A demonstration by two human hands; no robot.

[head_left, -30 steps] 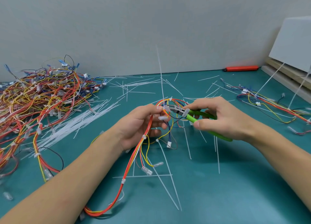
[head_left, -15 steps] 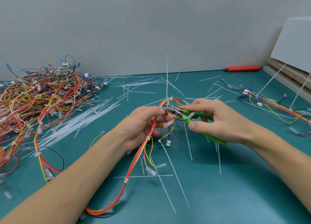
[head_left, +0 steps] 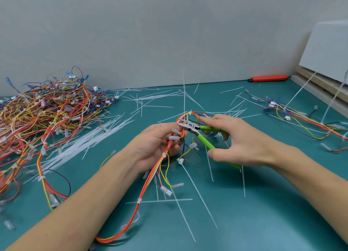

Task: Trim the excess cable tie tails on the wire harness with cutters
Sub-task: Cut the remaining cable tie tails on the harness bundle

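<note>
Both hands meet above the middle of the teal surface (head_left: pixel 244 222). The left hand (head_left: pixel 158 143) grips the wire harness (head_left: pixel 150 177), its fingers curled round the red, orange and yellow bundle, which runs down past the left wrist and ends in a loop on the surface close to the left forearm. Above the left fingertips the harness arches in a small loop of coloured wires, and from that loop one long white cable tie tail (head_left: pixel 184 92) stands nearly upright. The right hand (head_left: pixel 239 143) holds the green-handled cutters (head_left: pixel 199 133): the fingers lie over the upper handle and the thumb presses under the lower one, with the two handles spread apart. The metal head of the cutters points left and sits at the harness loop, just beside the left fingertips; whether the blades touch the tie cannot be told.

Below and between the hands, cut white tie tails (head_left: pixel 199 194) lie crossed on the surface, and more are scattered beyond the hands. Far left of the left hand sits a large tangled pile of harnesses (head_left: pixel 43 119), with a sheaf of white ties (head_left: pixel 84 145) beside it. Right of the right hand lies another harness (head_left: pixel 301 119) with long uncut tails. Beyond it, against the wall, rests an orange tool (head_left: pixel 269 78).
</note>
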